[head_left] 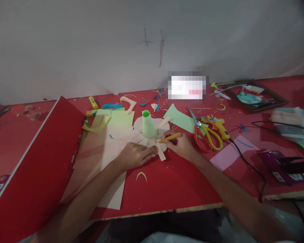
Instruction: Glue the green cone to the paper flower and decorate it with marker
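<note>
A pale paper piece (162, 152) with strips lies on the red table, and a light green paper tube (149, 125) stands upright on its middle. My right hand (181, 145) is closed round a yellow pencil (172, 136), whose tip points at the paper beside the tube. Palm down, my left hand (138, 155) presses on the near left part of the paper with its fingers together. Whether anything is pinched under its fingertips cannot be made out.
Peach paper sheets (116, 189) and a tall red board (38, 162) are at the left. Scissors (207, 135), a yellow glue gun (221, 128) with a black cable, a pink sheet (230, 153) and a dark frame (276, 96) lie at the right.
</note>
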The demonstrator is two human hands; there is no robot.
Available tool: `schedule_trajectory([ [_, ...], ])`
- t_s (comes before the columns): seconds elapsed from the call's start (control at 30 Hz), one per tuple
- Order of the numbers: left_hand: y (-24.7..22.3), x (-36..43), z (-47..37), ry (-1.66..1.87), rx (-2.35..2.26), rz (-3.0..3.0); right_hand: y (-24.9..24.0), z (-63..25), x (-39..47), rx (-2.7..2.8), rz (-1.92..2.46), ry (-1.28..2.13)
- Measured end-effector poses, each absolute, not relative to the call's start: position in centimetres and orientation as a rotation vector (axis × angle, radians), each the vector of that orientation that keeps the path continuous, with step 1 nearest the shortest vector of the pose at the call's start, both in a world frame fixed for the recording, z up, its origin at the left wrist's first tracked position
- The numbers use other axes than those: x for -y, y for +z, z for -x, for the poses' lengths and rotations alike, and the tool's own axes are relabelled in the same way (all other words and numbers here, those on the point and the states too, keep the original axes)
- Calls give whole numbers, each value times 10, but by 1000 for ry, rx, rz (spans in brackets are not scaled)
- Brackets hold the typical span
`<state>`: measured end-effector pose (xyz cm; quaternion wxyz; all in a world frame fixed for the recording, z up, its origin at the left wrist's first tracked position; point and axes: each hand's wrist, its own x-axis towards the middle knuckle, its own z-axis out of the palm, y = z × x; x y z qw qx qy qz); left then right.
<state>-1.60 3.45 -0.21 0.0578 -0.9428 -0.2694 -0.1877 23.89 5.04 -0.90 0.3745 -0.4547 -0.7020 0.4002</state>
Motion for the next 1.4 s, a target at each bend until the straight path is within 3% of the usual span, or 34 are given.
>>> schedule_trajectory([
  [0.53,-1,-33,17,-503,753,2938,-6,-239,-43,1881,1148,1165],
  [0.77,-2,-34,18,-520,729,2920,-1,-242,-40,1837,1170,1077],
  [0.97,0,-33,18,-540,637,2981,-4,-247,-32,1904,1161,1240],
  [1.4,0,-33,18,-516,627,2998,-3,-245,-33,1942,1212,1156],
])
